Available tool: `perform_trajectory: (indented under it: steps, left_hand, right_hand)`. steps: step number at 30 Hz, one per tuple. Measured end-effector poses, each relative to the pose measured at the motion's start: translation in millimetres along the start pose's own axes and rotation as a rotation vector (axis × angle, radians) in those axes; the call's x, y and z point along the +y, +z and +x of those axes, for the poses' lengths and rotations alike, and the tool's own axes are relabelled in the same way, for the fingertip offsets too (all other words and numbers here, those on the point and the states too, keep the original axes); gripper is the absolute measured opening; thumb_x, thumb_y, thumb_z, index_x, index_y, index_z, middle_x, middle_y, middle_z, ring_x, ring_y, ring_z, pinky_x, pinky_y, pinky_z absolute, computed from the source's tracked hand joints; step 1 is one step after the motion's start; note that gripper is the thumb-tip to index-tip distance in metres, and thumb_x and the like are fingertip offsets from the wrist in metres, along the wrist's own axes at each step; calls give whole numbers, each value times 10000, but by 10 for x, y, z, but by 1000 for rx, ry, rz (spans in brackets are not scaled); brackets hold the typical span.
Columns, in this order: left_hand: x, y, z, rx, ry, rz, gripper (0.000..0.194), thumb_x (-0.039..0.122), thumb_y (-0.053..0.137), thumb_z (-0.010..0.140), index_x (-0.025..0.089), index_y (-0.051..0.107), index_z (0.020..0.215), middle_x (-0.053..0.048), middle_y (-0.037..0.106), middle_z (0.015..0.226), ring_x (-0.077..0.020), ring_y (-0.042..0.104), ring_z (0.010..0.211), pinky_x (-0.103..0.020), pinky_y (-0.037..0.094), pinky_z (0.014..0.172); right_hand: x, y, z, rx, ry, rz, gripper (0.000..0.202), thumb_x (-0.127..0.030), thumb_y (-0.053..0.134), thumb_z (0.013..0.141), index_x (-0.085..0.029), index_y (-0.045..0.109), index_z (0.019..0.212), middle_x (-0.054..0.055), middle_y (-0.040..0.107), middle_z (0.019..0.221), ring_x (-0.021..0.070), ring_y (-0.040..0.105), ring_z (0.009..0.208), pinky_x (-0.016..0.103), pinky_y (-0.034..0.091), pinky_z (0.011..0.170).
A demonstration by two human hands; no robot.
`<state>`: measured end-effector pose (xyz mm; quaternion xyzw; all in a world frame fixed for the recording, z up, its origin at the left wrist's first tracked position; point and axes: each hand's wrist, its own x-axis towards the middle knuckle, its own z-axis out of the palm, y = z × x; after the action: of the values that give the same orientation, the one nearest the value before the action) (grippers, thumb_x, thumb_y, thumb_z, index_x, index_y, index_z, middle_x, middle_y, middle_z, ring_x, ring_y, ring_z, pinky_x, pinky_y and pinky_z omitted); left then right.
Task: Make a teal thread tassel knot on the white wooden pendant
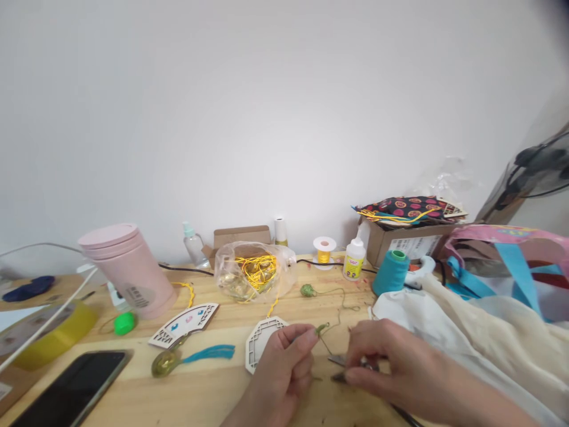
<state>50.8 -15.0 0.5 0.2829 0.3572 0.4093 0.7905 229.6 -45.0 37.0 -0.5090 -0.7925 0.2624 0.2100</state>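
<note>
My left hand is closed, thumb and forefinger pinching a small green cord knot. A thin green strand runs from the knot toward my right hand. The right fingers are closed around a small pair of snips, its pointed metal tips sticking out to the left; the rest is mostly hidden. Beside my left hand, partly covered by it, lies an octagonal wooden pendant with a yellow cord. Beyond the hands sits a little green ball of cord, its loose tail curling across the wooden table.
A fan-shaped pendant with a teal tassel, a phone and a pink tumbler are left. Behind stand a bag of yellow cords, a glue bottle and a teal thread cone. Pale cloth lies right.
</note>
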Motion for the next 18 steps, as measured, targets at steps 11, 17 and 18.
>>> perform_trajectory:
  steps: [11,17,18]
  left_hand:
    - [-28,-44,10,-133,-74,-80,358,274,737,562,168,396,578,142,197,406,6,79,350,-123,58,320]
    - [21,-55,2,-138,4,-102,377,266,717,595,171,355,554,138,202,406,1,89,357,-122,66,317]
    - [30,-57,-3,-142,17,-126,393,267,716,597,172,338,545,137,203,410,0,87,361,-121,68,317]
  right_hand:
    - [225,47,-316,-23,104,-446,355,-27,440,453,-164,539,766,91,554,872,251,509,811,369,433,698]
    - [352,9,-518,99,36,-258,467,-43,470,553,-214,473,987,43,540,925,183,529,796,276,450,698]
    - [380,11,-564,124,61,-206,487,-69,489,594,-234,446,1050,33,546,933,177,537,805,264,456,706]
